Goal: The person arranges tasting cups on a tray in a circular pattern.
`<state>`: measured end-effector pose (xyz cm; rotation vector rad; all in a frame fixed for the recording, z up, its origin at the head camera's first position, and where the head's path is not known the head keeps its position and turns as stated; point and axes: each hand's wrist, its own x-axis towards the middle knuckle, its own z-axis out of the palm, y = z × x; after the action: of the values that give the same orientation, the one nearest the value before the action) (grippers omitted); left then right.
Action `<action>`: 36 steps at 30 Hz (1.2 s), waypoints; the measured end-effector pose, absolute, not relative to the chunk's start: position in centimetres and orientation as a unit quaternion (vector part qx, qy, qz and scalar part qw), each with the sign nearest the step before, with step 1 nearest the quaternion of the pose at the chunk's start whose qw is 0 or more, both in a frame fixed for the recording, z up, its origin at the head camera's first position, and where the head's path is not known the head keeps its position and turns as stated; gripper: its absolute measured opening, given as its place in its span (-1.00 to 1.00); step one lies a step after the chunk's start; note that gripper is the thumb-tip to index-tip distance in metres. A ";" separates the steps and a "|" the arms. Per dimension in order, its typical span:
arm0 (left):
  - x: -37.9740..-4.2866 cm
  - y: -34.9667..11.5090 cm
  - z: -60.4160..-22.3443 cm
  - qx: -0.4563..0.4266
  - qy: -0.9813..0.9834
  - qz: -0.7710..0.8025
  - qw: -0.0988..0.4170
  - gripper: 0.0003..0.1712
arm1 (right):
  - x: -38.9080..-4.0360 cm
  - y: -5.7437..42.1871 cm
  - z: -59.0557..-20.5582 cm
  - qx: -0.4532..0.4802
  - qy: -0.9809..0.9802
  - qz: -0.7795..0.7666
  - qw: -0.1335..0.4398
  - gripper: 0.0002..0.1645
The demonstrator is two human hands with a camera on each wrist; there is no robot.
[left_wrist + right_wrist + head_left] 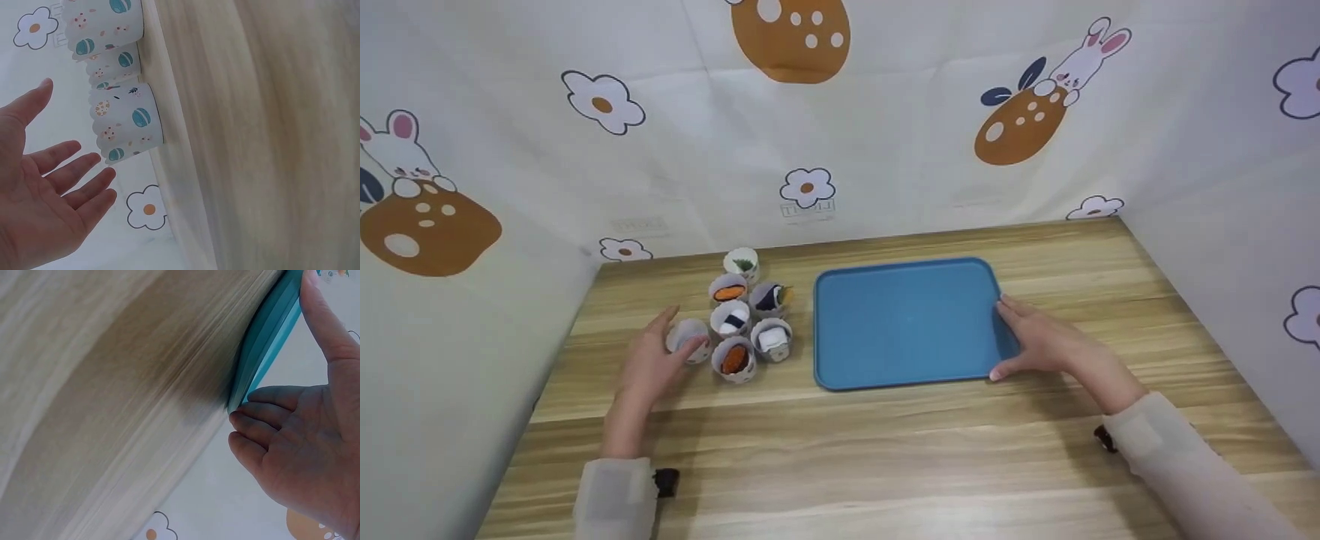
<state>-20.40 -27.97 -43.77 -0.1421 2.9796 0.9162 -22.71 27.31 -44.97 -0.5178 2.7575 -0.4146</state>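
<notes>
Cups left of the tray show fillings only in head view — teal prints in left wrist; your left hand spreads empty beside them — your straight-fingered right hand touches the tray's edge.

"What sort of place is this?"

"A small screened-off booth, it seems: pale sheeting printed with rabbits, flowers and spotted orange shapes closes in the far, left and right sides."

"And within it?"

"A wood-grain tabletop reaching up to the far sheeting. Whether a home or a workplace lies beyond, I can't tell."
</notes>
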 end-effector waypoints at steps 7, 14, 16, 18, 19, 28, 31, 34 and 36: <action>-20.7 -27.9 -44.1 -0.050 0.932 0.359 0.010 -0.16 | -22.8 27.4 -45.2 -0.185 0.960 -0.147 0.152 0.54; -20.9 -28.1 -44.4 -0.054 0.918 0.392 0.021 -0.17 | -22.9 27.4 -45.2 -0.186 0.961 -0.143 0.149 0.55; -20.9 -28.1 -44.6 -0.054 0.917 0.395 0.024 -0.16 | -22.9 27.4 -45.2 -0.186 0.961 -0.143 0.149 0.55; -21.0 -28.2 -44.8 -0.053 0.915 0.400 0.024 -0.16 | -22.9 27.4 -45.2 -0.186 0.960 -0.144 0.149 0.55; -21.0 -28.2 -44.9 -0.053 0.914 0.400 0.025 -0.16 | -22.9 27.4 -45.2 -0.186 0.960 -0.145 0.149 0.55; -20.9 -28.2 -45.3 -0.068 0.913 0.401 0.032 -0.12 | -22.8 27.4 -45.2 -0.180 0.961 -0.147 0.149 0.54; -20.9 -28.2 -45.5 -0.075 0.913 0.399 0.034 -0.13 | -22.8 27.3 -45.1 -0.178 0.961 -0.146 0.151 0.54; -20.8 -28.2 -45.6 -0.080 0.913 0.399 0.033 -0.13 | -22.8 27.3 -45.1 -0.180 0.961 -0.143 0.151 0.54; -20.9 -28.2 -45.6 -0.082 0.913 0.399 0.032 -0.13 | -22.8 27.3 -45.1 -0.183 0.961 -0.143 0.151 0.54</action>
<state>-20.89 -28.23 -45.61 -0.2527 2.8099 1.2299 -22.84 27.26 -45.10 -0.5261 2.7583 -0.4091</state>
